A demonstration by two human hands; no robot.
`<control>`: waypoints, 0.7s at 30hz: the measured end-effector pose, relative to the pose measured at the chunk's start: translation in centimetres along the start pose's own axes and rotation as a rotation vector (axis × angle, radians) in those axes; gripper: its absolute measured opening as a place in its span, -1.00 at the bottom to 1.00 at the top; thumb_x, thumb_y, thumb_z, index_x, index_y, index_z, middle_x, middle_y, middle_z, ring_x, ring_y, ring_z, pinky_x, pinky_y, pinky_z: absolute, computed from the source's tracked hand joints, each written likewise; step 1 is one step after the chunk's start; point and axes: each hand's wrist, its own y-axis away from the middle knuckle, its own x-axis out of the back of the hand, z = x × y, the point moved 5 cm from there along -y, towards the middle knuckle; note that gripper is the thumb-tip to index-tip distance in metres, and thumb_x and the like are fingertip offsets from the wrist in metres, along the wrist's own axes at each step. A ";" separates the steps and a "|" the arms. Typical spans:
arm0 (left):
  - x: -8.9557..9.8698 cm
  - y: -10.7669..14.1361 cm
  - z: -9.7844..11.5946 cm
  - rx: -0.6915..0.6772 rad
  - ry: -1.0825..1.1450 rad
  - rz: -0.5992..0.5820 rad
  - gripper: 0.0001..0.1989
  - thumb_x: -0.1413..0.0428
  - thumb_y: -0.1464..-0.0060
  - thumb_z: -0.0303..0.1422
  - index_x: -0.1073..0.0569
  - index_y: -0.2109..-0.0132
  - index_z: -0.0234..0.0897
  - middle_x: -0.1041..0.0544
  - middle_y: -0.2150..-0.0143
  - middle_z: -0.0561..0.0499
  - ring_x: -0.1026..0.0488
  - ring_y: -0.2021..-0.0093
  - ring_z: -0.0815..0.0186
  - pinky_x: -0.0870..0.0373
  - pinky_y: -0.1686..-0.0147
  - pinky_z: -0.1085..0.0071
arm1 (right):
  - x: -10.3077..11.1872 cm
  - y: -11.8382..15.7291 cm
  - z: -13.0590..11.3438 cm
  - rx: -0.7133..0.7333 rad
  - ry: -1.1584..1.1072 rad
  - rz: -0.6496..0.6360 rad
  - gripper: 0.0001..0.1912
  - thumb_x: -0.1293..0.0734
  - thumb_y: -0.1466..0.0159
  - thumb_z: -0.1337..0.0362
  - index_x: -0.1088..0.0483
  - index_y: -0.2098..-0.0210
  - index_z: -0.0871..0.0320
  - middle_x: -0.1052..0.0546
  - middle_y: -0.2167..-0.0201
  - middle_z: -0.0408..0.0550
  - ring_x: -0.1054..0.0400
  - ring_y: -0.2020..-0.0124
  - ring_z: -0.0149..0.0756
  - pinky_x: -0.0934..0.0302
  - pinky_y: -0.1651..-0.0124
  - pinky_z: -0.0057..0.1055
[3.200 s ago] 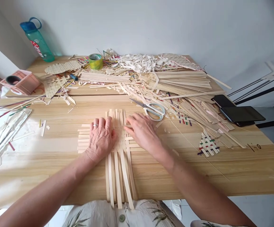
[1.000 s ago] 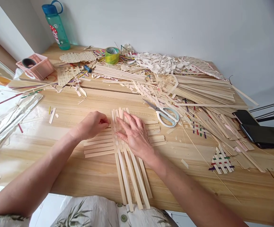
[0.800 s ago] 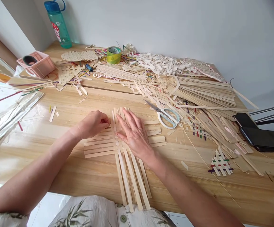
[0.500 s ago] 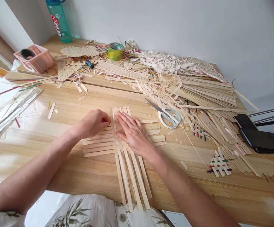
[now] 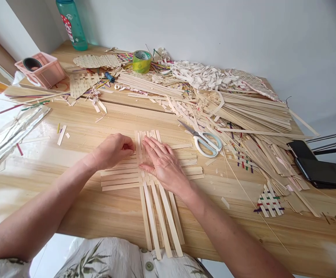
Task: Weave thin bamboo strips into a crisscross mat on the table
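Observation:
My right hand (image 5: 163, 166) lies flat with its fingers spread on a crossed weave of pale bamboo strips (image 5: 143, 174), hiding the weave's right part. My left hand (image 5: 112, 151) is curled at the weave's upper left, its fingertips against the strips. Whether it pinches a strip is hidden. Long vertical strips fan out towards my body, and horizontal strips stick out on both sides. White-handled scissors (image 5: 205, 141) lie to the right, apart from both hands.
Heaps of bamboo strips and offcuts (image 5: 251, 114) cover the far and right table. A tape roll (image 5: 141, 61), pink basket (image 5: 41, 70), water bottle (image 5: 70, 23), foil-wrapped bundle (image 5: 8, 144), coloured woven sample (image 5: 268, 202) and dark phones (image 5: 318, 168) surround the work.
My right hand has slid left and now lies further over the weave. My left hand has barely moved. The whole view has tilted slightly as my head moved.

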 end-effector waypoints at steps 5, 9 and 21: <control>-0.1 0.2 0.3 -0.077 -0.183 0.106 -0.83 -0.04 -0.08 -0.40 -0.54 0.32 -0.27 -0.56 0.36 0.01 -0.44 0.26 0.22 -0.27 0.18 0.32 | 0.4 0.3 0.3 -0.024 -0.079 0.183 -0.29 -0.39 -0.30 0.07 -0.16 -0.33 0.20 -0.25 -0.34 0.19 -0.16 -0.29 0.01 -0.11 -0.28 -0.06; -1.1 0.9 1.6 -0.096 -0.371 0.253 -0.86 -0.04 -0.16 -0.47 -0.51 0.24 -0.29 -0.56 0.24 -0.08 -0.43 0.13 0.11 -0.29 0.08 0.21 | 0.7 0.6 1.0 -0.152 -0.136 0.296 -0.22 -0.48 -0.15 -0.07 -0.24 -0.21 0.21 -0.35 -0.13 0.24 -0.23 -0.12 0.09 -0.20 -0.18 0.01; -3.9 2.0 3.3 -0.148 -0.589 0.317 -0.75 0.03 -0.21 -0.55 -0.49 0.08 -0.24 -0.46 0.19 -0.12 -0.36 0.14 0.09 -0.39 0.16 0.24 | 1.1 0.4 0.8 -0.178 -0.077 0.234 -0.37 -0.49 -0.15 -0.03 -0.37 -0.08 0.19 -0.45 0.06 0.12 -0.26 0.06 0.01 -0.21 -0.06 -0.11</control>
